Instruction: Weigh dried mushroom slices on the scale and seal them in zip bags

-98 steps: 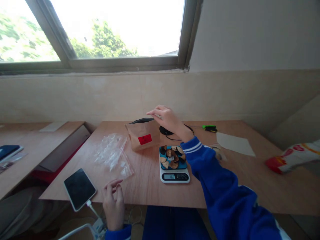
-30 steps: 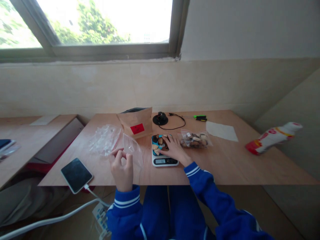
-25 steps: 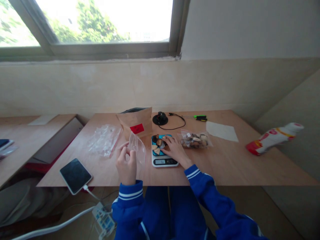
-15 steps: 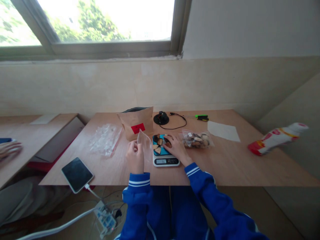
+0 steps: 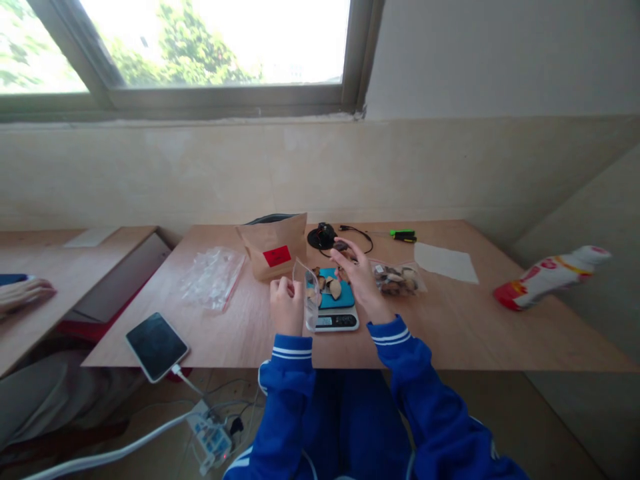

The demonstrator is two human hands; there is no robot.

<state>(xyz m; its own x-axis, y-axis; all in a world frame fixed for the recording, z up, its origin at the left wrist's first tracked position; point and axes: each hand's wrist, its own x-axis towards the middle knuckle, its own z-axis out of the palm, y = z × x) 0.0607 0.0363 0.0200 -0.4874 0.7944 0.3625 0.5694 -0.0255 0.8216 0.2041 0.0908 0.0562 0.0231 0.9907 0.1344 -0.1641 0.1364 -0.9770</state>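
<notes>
My left hand point(image 5: 287, 308) pinches the edge of a small clear plastic bag point(image 5: 311, 310), which stands upright with its mouth apart, partly in front of the scale's left side. My right hand point(image 5: 364, 280) is raised above the right side of the scale, its fingers closed around dried mushroom pieces point(image 5: 341, 247). Beneath, several dried mushroom slices point(image 5: 331, 288) lie on the blue top of a white digital kitchen scale point(image 5: 350, 323). Its display is too small to read. A clear bag of dried mushrooms point(image 5: 400, 280) lies just beyond my right hand.
A brown paper pouch point(image 5: 263, 250) with a red label stands behind my left hand. Empty plastic bags point(image 5: 213, 277) lie to its left, a phone point(image 5: 157, 347) nearer. At right are screwdrivers point(image 5: 405, 237), white paper point(image 5: 445, 262) and a bottle point(image 5: 547, 277). Another person's hand point(image 5: 27, 293) rests far left.
My right hand has lifted off the scale, taking mushroom pieces with it. My left hand has brought the clear bag rightward, closer to the scale.
</notes>
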